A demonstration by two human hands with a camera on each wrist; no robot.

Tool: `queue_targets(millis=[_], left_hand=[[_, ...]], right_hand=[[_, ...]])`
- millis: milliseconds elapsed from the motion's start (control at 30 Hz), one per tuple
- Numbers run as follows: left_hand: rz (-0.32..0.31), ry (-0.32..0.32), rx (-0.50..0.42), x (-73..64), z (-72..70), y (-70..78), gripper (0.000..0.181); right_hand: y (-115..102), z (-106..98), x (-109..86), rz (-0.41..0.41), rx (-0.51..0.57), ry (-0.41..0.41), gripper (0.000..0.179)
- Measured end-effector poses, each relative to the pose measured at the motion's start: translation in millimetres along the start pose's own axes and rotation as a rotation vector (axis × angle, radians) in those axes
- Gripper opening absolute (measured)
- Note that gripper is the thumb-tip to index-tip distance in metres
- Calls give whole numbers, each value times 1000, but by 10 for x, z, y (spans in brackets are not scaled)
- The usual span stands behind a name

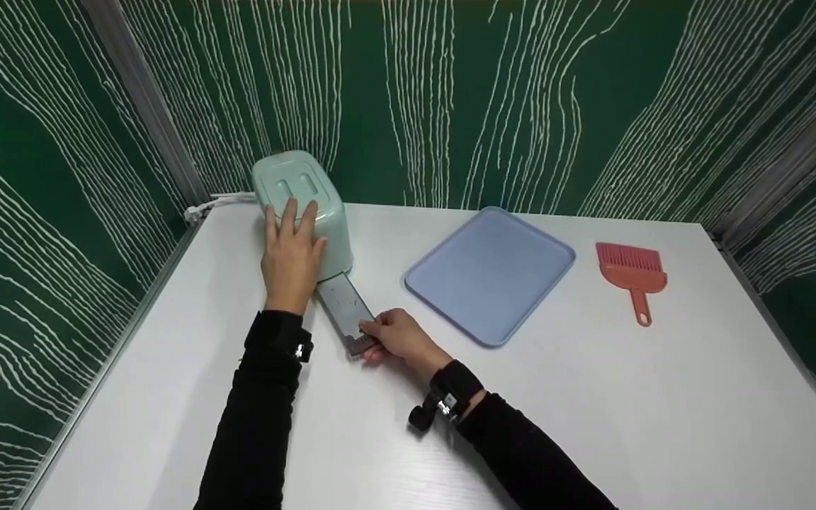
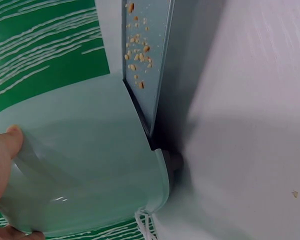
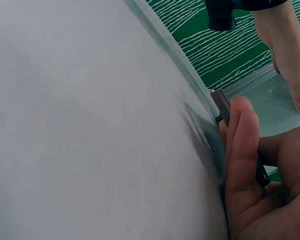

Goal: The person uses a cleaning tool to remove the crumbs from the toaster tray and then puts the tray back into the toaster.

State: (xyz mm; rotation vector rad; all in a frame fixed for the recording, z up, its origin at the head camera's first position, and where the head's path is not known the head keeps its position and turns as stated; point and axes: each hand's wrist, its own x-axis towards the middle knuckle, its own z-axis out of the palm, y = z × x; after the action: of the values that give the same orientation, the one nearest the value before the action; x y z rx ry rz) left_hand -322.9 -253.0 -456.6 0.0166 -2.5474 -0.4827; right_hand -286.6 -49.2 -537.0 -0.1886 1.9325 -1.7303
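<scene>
A mint-green toaster (image 1: 337,234) stands at the back left of the white table. My left hand (image 1: 290,265) rests on its top with spread, fairly straight fingers, and the thumb lies along the side. A grey crumb tray (image 1: 343,304) sticks out of the toaster's near end, its inner part hidden inside. My right hand (image 1: 402,336) pinches the tray's outer end between thumb and fingers. Brown and pale crumbs (image 2: 146,49) are scattered over the tray in the left wrist view. In the right wrist view, curled fingers (image 3: 244,150) hold the tray's dark end.
A blue-grey rectangular tray (image 1: 491,276) lies right of the toaster. Farther right is a red-orange dustpan with a brush (image 1: 632,276). A white cord (image 1: 220,202) runs behind the toaster. One small crumb (image 2: 295,193) lies on the tabletop. Green, white-streaked walls (image 1: 486,106) border the table.
</scene>
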Motion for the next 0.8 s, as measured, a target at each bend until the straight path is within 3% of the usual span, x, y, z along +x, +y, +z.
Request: queue_targets(millis=[533,800], left_hand=[[27,59,-13,-10,21,-7,61],[30,48,-16,-7,10,-2,61]], right_hand=[[13,-45,-115,7,21,0,24],[22,-70,-147,17,23,13,24]])
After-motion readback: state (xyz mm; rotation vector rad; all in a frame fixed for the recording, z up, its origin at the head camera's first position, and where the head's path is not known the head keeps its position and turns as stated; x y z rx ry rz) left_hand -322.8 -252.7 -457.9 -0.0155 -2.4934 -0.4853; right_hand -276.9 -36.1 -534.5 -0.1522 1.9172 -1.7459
